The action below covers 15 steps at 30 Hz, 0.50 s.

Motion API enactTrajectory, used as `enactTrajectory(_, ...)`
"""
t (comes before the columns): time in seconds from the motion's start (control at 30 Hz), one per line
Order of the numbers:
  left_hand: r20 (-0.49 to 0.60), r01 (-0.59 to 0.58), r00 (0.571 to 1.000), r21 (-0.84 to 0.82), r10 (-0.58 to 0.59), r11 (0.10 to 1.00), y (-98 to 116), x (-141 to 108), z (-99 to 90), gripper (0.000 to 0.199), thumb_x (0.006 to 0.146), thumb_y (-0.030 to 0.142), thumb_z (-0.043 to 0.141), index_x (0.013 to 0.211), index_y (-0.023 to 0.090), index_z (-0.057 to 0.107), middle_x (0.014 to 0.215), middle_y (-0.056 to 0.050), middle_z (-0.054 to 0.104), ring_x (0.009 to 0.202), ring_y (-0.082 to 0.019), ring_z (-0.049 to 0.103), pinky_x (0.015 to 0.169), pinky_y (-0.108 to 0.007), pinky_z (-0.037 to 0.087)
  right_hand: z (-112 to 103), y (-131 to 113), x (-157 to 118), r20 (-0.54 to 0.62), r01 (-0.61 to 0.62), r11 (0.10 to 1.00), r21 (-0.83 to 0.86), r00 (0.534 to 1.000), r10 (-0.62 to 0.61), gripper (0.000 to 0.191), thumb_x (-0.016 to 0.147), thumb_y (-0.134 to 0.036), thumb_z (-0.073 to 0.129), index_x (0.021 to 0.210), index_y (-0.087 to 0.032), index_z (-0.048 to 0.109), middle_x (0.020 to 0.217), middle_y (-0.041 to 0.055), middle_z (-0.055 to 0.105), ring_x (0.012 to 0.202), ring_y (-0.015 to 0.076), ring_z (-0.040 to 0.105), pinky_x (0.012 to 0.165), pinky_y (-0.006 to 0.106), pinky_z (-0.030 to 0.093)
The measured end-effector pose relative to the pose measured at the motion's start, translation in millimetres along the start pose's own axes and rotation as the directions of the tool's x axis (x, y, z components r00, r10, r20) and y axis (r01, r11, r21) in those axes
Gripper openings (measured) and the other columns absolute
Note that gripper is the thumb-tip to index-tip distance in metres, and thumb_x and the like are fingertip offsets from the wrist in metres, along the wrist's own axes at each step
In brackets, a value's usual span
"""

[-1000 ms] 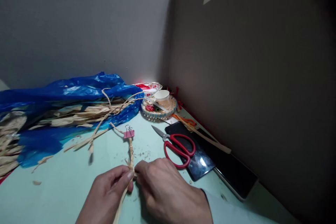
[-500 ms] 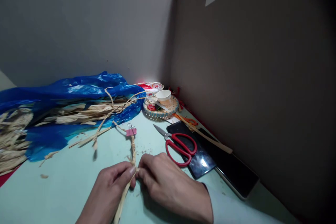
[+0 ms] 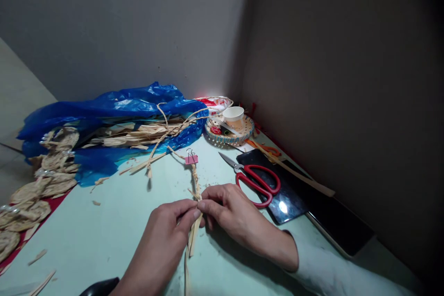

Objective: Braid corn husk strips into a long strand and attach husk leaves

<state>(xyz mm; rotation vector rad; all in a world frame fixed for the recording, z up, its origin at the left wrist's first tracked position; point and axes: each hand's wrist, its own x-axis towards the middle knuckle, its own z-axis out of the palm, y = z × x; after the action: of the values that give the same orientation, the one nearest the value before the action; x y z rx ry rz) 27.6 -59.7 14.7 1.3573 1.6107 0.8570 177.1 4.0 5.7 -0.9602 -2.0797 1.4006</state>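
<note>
Below the pink clip (image 3: pixel 191 160), my left hand (image 3: pixel 163 231) and right hand (image 3: pixel 239 217) meet, pinching the plaited straw (image 3: pixel 195 180); its loose strands (image 3: pixel 194 240) call for even tension.

Left hand (image 3: pixel 167 227): on your side of the pink clip (image 3: pixel 191 160), thumb and forefinger pinched, back upward.
Left wrist (image 3: pixel 140 266): bare, farther from the clip than your fingers.
Right hand (image 3: pixel 239 215): nearer you than the clip, thumb against your left fingertips.
Right forearm (image 3: pixel 322 266): sleeved, slanting toward the clip's near side.
</note>
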Motion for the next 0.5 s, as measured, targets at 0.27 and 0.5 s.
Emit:
enactTrajectory(0.27,0.088,0.165,0.986,-0.356,-0.143,0.92,-7,8,1.3,0.025,0.07,0.04,0.073,0.063,0.016,0.068,0.059,0.0,0.065,0.059,-0.014,0.053,0.058,-0.021,0.037,-1,0,-2,0.034,0.039,0.994,0.104,0.998,-0.043,0.026,0.085,-0.011,0.047,0.063,-0.015,0.059,0.058,-0.0017,0.056,0.058,0.009,0.051,0.056,0.019,0.034)
enactTrajectory(0.5,-0.033,0.159,0.985,-0.182,-0.168,0.97,-12,9,0.0,0.038,0.071,0.052,0.067,0.055,0.018,0.061,0.05,0.005,0.047,0.047,-0.01,0.032,0.045,-0.022,0.023,-17,-7,0,0.24,-0.027,0.976,0.215,0.97,-0.026,0.028,0.092,-0.017,0.046,0.078,-0.011,0.069,0.056,-0.0034,0.054,0.043,0.0046,0.035,0.048,0.017,0.031)
